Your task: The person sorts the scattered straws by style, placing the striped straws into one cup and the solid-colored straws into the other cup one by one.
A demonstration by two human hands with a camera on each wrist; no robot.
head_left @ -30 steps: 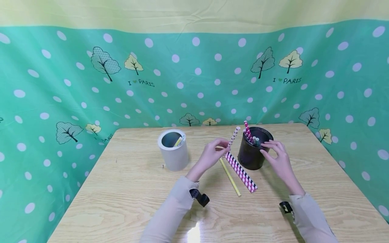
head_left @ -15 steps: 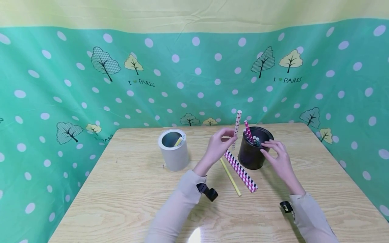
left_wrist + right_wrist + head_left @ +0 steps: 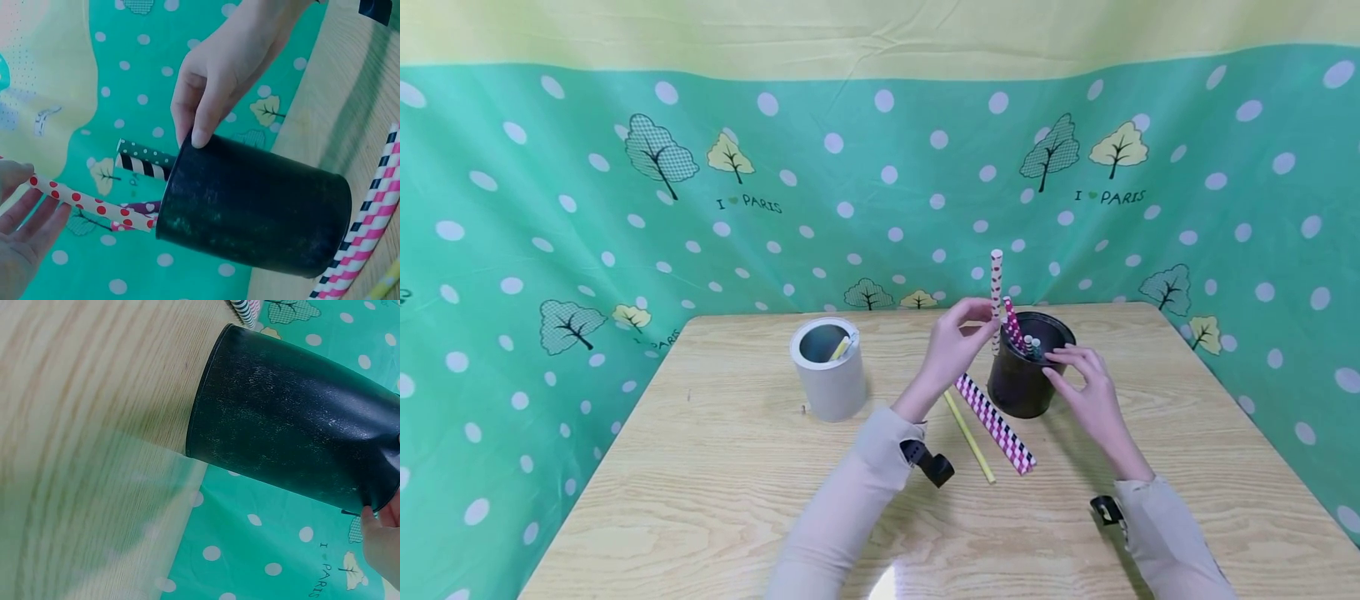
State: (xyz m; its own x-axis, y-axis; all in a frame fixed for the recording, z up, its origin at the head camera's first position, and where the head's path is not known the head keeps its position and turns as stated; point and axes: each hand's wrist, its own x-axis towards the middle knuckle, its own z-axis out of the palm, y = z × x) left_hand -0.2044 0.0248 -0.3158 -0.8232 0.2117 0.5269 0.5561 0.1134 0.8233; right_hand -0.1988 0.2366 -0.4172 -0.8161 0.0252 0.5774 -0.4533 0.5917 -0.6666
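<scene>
Pale wood makes up the table, and on its near part lie a yellow straw and some checked straws. Past them, the right hand pinches the rim of the black can, thumb outside. The left hand pinches a red-dotted straw, about upright, its low end by the can's left rim and not inside. Putting this straw in looks like the step now; next it needs its end over the hole, then down. The black can has a dark pink straw, a green straw and a striped straw. Off to the left, the gray can has a yellow stick and something pale, too small to tell. Behind hangs a green curtain.
</scene>
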